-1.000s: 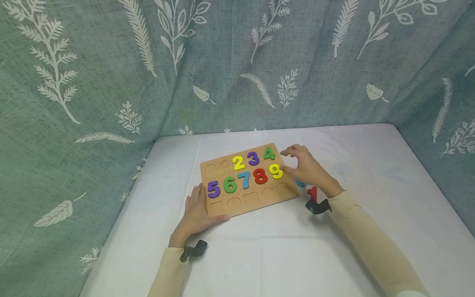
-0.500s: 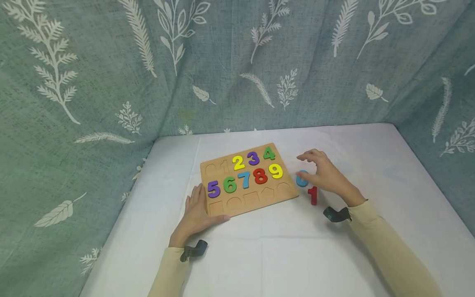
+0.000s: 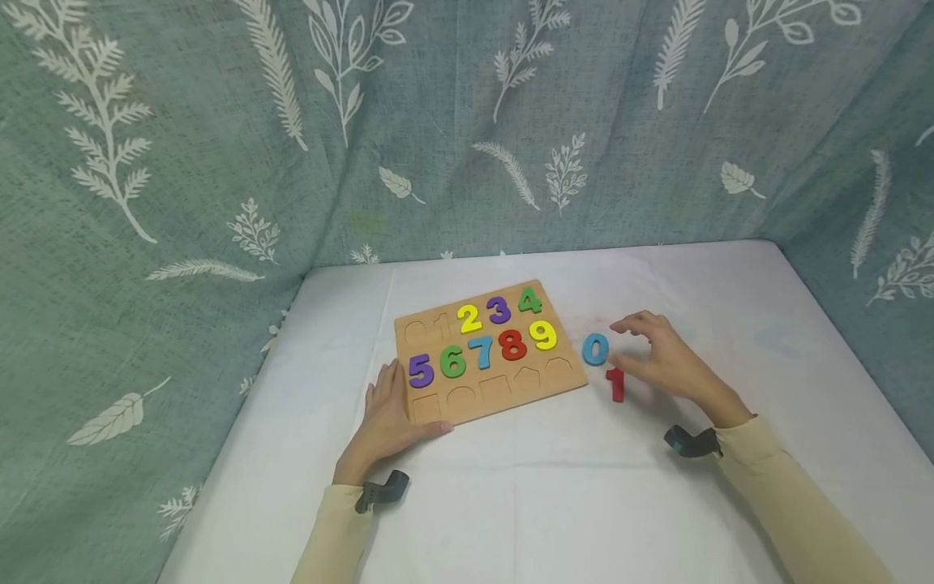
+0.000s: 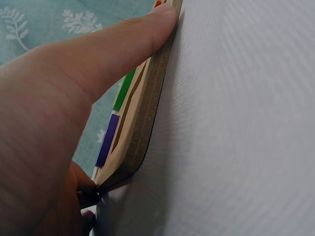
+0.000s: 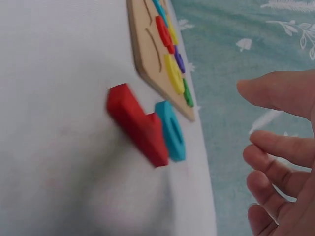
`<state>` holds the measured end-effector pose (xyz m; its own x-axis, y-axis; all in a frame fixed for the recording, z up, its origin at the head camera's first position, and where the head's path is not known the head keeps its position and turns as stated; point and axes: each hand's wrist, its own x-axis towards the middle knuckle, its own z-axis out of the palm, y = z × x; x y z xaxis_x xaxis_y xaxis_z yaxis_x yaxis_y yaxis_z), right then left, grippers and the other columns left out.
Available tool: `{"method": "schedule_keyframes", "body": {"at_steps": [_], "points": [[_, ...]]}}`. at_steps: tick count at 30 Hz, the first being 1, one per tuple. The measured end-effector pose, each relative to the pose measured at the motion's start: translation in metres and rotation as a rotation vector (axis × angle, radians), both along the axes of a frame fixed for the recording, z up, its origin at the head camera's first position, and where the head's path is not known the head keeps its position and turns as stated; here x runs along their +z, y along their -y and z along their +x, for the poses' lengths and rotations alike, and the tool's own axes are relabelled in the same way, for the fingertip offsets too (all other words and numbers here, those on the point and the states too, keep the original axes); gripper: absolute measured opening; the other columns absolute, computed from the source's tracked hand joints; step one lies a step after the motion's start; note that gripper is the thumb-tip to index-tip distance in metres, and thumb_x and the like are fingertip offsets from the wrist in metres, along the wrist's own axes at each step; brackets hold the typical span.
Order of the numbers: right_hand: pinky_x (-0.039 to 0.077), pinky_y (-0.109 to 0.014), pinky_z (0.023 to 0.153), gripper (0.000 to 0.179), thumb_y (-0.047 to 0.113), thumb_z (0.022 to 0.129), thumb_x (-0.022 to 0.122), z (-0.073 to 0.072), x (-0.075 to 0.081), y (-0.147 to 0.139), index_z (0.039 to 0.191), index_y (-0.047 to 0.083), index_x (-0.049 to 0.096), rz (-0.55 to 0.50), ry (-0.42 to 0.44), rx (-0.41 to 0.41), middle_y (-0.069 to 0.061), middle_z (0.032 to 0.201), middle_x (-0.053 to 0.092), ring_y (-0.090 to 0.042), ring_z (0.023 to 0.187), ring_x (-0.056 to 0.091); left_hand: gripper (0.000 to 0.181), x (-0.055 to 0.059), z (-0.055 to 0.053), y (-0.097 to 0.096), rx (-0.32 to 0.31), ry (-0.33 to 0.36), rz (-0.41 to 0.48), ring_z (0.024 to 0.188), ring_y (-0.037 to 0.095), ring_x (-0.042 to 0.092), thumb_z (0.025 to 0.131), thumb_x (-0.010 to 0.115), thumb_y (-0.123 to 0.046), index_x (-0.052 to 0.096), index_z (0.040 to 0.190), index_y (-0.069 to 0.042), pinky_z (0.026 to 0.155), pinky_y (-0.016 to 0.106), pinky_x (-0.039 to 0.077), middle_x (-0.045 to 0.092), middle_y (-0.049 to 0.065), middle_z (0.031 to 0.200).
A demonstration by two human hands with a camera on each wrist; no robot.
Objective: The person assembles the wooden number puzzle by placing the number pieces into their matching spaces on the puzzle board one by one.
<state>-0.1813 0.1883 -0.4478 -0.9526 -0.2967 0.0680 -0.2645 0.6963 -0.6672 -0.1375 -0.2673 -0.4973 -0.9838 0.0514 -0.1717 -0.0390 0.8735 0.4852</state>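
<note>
A wooden number puzzle board (image 3: 503, 397) lies tilted on the table, with the coloured numbers 2 to 9 in its upper two rows. My left hand (image 3: 384, 418) rests at its near left corner, fingers along the left edge. The thumb (image 4: 152, 29) lies straight along the front edge in the left wrist view. Right of the board are a blue number 0 (image 3: 595, 349) and a red number 1 (image 3: 617, 385). Just right of these hovers my right hand (image 3: 671, 362), thumb and fingers spread apart, holding nothing. In the right wrist view the red 1 partly covers the blue 0.
A white cloth (image 3: 467, 519) covers the table. Green leaf-patterned fabric (image 3: 452, 162) stands behind it and along both sides. The outlines for 0 and 1 and the bottom row of shape outlines on the board show bare wood.
My right hand has moved right and toward me, from the yellow 9 past the blue 0 and red 1, uncovering both. My left hand and the board have stayed put.
</note>
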Motion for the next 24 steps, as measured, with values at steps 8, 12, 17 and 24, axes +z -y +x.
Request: {"method": "schedule_keyframes", "body": {"at_steps": [8, 12, 17, 24], "points": [[0.051, -0.065, 0.099, 0.050, 0.015, 0.090, 0.078, 0.013, -0.013, -0.008, 0.134, 0.000, 0.062, 0.015, -0.024, 0.007, -0.019, 0.132, 0.059, -0.040, 0.123, 0.051, 0.147, -0.003, 0.002, 0.001, 0.001, 0.006, -0.001, 0.163, 0.037, -0.008, 0.066, 0.079, -0.079, -0.005, 0.167, -0.013, 0.131, 0.065, -0.002, -0.003, 0.015, 0.176], [0.051, -0.065, 0.100, 0.050, 0.015, 0.089, 0.078, 0.018, -0.017, -0.008, 0.134, 0.000, 0.062, 0.033, -0.010, -0.007, -0.019, 0.130, 0.060, -0.039, 0.122, 0.051, 0.147, -0.002, 0.002, 0.001, -0.001, 0.013, -0.003, 0.163, 0.037, -0.009, 0.066, 0.079, -0.080, -0.005, 0.167, -0.012, 0.131, 0.064, -0.003, -0.004, 0.015, 0.176], [0.051, -0.065, 0.100, 0.050, 0.016, 0.088, 0.080, 0.023, -0.022, -0.008, 0.132, 0.001, 0.063, 0.042, -0.005, -0.014, -0.019, 0.130, 0.061, -0.038, 0.122, 0.051, 0.148, -0.002, 0.001, 0.001, -0.004, 0.004, -0.009, 0.164, 0.036, -0.009, 0.066, 0.078, -0.081, -0.005, 0.167, -0.012, 0.131, 0.063, -0.002, -0.004, 0.015, 0.176], [0.050, -0.065, 0.102, 0.051, 0.014, 0.084, 0.082, 0.027, -0.023, -0.007, 0.130, -0.001, 0.065, 0.042, -0.018, -0.012, -0.020, 0.128, 0.062, -0.041, 0.122, 0.052, 0.147, -0.002, -0.001, 0.001, -0.008, -0.007, -0.017, 0.164, 0.037, -0.009, 0.067, 0.078, -0.081, -0.006, 0.167, -0.013, 0.131, 0.064, -0.003, -0.004, 0.014, 0.176]]}}
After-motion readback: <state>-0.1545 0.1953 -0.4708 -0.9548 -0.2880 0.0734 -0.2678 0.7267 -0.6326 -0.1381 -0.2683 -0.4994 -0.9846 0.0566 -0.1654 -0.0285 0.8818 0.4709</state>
